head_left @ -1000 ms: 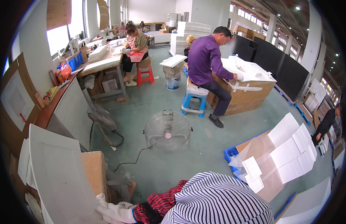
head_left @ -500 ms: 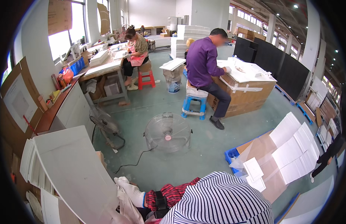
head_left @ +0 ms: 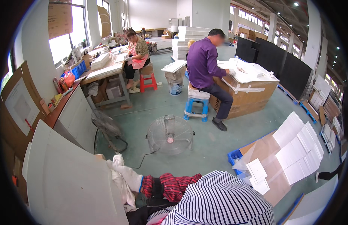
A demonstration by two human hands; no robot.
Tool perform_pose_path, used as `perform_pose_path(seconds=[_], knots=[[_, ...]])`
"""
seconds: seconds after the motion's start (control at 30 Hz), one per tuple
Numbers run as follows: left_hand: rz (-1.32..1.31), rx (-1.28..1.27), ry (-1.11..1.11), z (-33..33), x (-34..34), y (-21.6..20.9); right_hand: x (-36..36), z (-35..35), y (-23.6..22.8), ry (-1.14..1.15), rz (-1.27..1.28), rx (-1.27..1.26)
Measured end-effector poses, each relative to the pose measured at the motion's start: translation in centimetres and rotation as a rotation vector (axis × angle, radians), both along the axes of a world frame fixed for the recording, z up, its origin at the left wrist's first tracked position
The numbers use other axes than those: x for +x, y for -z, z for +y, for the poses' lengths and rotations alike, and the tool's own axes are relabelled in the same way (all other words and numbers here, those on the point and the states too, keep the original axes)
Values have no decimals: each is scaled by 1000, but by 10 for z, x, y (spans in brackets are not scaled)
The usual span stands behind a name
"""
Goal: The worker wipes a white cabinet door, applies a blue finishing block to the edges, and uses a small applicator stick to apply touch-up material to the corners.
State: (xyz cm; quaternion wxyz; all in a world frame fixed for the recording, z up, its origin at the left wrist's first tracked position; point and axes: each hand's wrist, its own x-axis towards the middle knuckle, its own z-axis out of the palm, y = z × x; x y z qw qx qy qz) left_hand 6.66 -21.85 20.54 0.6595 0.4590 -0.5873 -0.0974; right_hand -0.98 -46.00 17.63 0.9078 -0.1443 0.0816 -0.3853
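My right hand (head_left: 129,177), in a white knit glove below a red and black patterned sleeve, reaches leftward at the lower middle. It is closed on a bunched white cloth (head_left: 122,190), which hangs down beside the edge of a large white panel (head_left: 74,176). The panel stands tilted at the lower left, its face toward me. The fingertips are partly lost in the folds. A dark band circles the forearm. Striped fabric (head_left: 222,198) over my body fills the bottom middle. My left hand is out of the picture.
A floor fan (head_left: 170,135) with a trailing cord stands ahead; another fan (head_left: 108,129) is beside a white cabinet. White boards (head_left: 299,150) lie on a blue pallet at right. Two people sit working at tables, one at a carton-based table (head_left: 245,95).
The large panel has turned and shifted, its face now broader in view. My right hand and cloth have risen slightly along its edge. The far seated person's head has lifted.
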Motion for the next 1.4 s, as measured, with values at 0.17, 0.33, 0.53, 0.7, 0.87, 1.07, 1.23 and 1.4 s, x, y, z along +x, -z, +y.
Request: perform_pose_path(seconds=[0.17,0.33,0.53,0.7,0.87,1.07,1.23,1.4], knots=[[358,-13,244,3,0,-1,-10,-60,8,17,-157,-71],[-1458,631,-1299,21,76,185,5,-33,-24,151,57,-419],[-461,224,-1328,-33,51,88,23,21,5,147,405,-366],[-365,23,-1354,-30,110,94,34,85,40,-44,288,-118],[-59,76,-1121,-25,90,106,36,99,34,-175,96,358],[118,105,-978,-19,67,97,56,67,50,46,296,163],[266,142,-786,-29,46,91,43,24,53,178,442,56],[427,184,-547,-1,29,70,25,-24,19,148,319,111]])
